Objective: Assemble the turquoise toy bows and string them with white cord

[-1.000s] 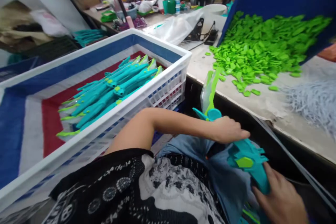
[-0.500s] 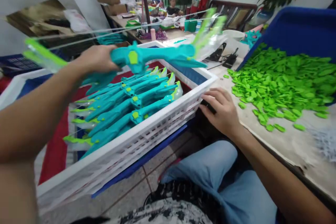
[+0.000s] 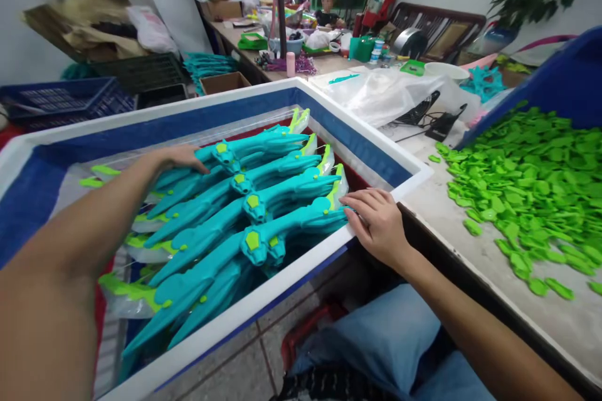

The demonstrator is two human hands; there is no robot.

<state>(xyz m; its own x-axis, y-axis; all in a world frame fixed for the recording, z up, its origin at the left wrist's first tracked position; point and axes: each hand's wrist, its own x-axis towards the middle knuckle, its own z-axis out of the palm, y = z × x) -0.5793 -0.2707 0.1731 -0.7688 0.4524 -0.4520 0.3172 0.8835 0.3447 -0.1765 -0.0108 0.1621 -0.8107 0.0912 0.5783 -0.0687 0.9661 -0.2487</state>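
Observation:
Several teal toy bows (image 3: 244,200) with lime-green tips lie side by side in a white crate (image 3: 263,304) lined with blue and red sheeting. My left hand (image 3: 181,158) reaches into the crate and rests flat on the farthest bow, fingers stretched out. My right hand (image 3: 376,220) lies on the crate's near right rim, its spread fingers touching the tip of the nearest bow. Neither hand grips anything.
A worktable (image 3: 470,244) to the right carries a heap of small lime-green plastic parts (image 3: 531,182) spilling from a tipped blue bin (image 3: 559,84). Clear plastic bags (image 3: 390,91) lie behind the crate. A seated person (image 3: 327,3) is at the far cluttered table. My knee in blue cloth (image 3: 380,344) is below.
My left hand has lowered the bow it held in the air into the crate, onto the far end of the row. My right hand has shifted from the crate's side onto its rim.

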